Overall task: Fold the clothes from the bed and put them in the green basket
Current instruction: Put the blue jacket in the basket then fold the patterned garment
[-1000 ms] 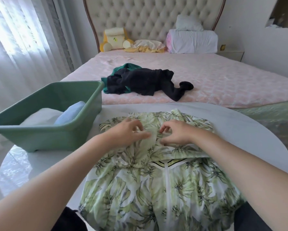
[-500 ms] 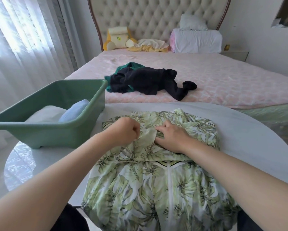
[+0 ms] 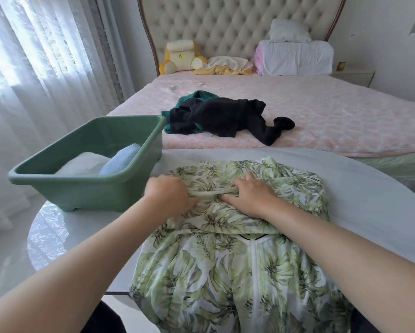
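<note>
On the table point(image 3: 360, 203), the shirt point(image 3: 225, 272) lies spread, its hem hanging off the near edge. The left hand point(image 3: 168, 194) clenches a raised fabric ridge, and the right hand point(image 3: 249, 197) pinches its other end. Pull it taut and flatten it before creasing. The basket point(image 3: 86, 181) sits just left.

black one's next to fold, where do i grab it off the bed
Probably the bunched middle of the black garment, pinched from above, reaching from the near edge of the bed. Its left end overlaps the teal garment, and the thin limb trailing right would only drag the rest.
</note>
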Demonstrator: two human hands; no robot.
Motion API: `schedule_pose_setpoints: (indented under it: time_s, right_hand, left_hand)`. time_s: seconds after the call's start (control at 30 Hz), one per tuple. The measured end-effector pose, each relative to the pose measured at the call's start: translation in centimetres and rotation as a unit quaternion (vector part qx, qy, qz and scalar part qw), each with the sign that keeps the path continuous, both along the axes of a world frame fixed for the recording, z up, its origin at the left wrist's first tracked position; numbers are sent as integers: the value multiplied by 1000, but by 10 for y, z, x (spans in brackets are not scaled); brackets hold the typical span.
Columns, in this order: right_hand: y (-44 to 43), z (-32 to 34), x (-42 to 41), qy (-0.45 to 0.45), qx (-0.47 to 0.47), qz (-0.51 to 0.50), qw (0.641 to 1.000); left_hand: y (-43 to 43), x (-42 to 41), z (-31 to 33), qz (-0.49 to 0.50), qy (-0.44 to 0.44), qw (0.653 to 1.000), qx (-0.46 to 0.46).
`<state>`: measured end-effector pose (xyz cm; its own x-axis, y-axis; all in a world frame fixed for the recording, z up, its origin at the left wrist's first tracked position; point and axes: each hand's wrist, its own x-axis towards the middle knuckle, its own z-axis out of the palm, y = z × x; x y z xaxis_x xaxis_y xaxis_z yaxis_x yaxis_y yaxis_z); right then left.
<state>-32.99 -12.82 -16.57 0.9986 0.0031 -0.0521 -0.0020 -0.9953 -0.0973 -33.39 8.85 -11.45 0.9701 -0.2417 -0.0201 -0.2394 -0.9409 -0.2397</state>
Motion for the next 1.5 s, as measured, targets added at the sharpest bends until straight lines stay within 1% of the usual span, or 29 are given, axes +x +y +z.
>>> schedule_pose_setpoints:
  time_s: [0.07,0.13,0.17,0.2,0.23,0.33,0.43,0.5,0.53,0.57,0.6,0.63,0.7,0.77,0.83,0.9,0.93,1.0,1.07,1.13,1.17,1.2,1.27,1.33,1.4,1.47,1.5]
  right_hand:
    - [1,-2,0,-13,6,14,1000]
    - [-1,-1,1,-23,19,27,999]
    - [-3,0,0,-26,24,27,999]
    - [-7,1,0,-31,24,24,999]
    - [-12,1,1,-38,24,20,999]
    - [-27,1,4,-65,63,-9,996]
    - [-37,2,8,-133,107,-13,985]
    - [-37,2,7,-150,104,2,983]
    - [-36,2,4,-148,82,5,986]
    - [-34,2,1,-145,45,7,988]
    - [-33,1,-3,-135,9,9,991]
    - [-33,0,-8,-112,-11,8,994]
    - [-40,-7,-16,-27,0,-15,1000]
    - [-57,-15,-23,44,-8,-44,998]
    - [-73,-18,-27,65,-32,-55,996]
    - [-83,-19,-26,67,-29,-54,996]
    - [-85,-18,-25,65,-25,-49,996]
    - [-84,-18,-23,51,-12,-35,998]
    - [-84,-16,-17,1,14,-27,1000]
    - [-87,-14,-9,-69,22,-38,997]
    - [-90,-13,-4,-93,13,-51,994]
    - [-94,-14,1,-97,0,-68,993]
    - [-100,-14,10,-59,-20,-107,992]
    - [-107,-16,18,-19,-12,-133,991]
    - [-114,-15,27,-8,-16,-138,990]
    - [-119,-13,37,-9,-41,-132,990]
    - [-120,-11,42,-10,-47,-127,991]
  left_hand:
    - [9,7,0,29,18,999,-33]
    - [12,14,-6,11,71,991,-110]
    - [11,15,-9,2,101,982,-159]
    - [10,16,-13,-6,119,974,-194]
    - [8,19,-17,-17,120,970,-209]
    - [6,31,-23,-27,99,979,-178]
    - [5,36,-26,-25,70,987,-141]
    - [1,32,-31,-81,6,988,-129]
    - [-4,28,-32,-125,-23,983,-129]
    - [-9,23,-34,-169,-34,976,-135]
    - [-14,18,-35,-203,-21,968,-143]
    - [-19,13,-38,-218,16,965,-147]
    - [-26,7,-46,-190,115,968,-120]
    - [-29,5,-54,-147,189,967,-86]
    - [-29,6,-55,-132,219,964,-72]
    - [-29,8,-49,-130,228,962,-81]
    - [-29,11,-47,-131,219,961,-104]
    - [-29,17,-42,-137,161,960,-184]
    - [-27,31,-40,-125,92,952,-263]
    - [-23,51,-42,-98,38,951,-291]
    - [-21,62,-44,-88,22,953,-287]
    - [-19,71,-46,-81,20,957,-278]
    - [-16,88,-49,-68,33,968,-239]
    - [-15,102,-52,-58,61,981,-178]
    - [-17,116,-55,-54,73,987,-136]
    - [-22,127,-58,-68,42,989,-126]
    - [-24,131,-59,-87,25,986,-139]
